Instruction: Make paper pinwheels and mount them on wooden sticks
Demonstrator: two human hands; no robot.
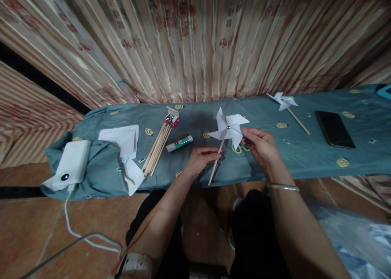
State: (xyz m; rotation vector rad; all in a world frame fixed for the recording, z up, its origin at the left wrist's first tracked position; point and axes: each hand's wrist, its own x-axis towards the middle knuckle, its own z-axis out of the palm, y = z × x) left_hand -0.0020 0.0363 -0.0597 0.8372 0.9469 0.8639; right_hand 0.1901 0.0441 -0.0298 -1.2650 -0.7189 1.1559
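Observation:
A white paper pinwheel [233, 122] with a silver pin at its centre is held above the cloth, its wooden stick slanting down toward me. My left hand [201, 159] pinches that stick between thumb and fingers. At the right-hand blade, my right hand [259, 142] has thumb and forefinger closed on the paper edge. Behind the pinwheel, yellow-green scissors handles [240, 148] show in part; the rest is hidden. Left of it lies a glue stick [179, 143] with a green label, beside a bundle of wooden sticks [157, 150].
A small open box of pins [171, 117] stands behind the sticks. Further left are white paper pieces [122, 138] and a white power bank [73, 161] with a cable. To the right lie another pinwheel [282, 101] and a dark phone [335, 129]. A curtain [195, 47] hangs behind.

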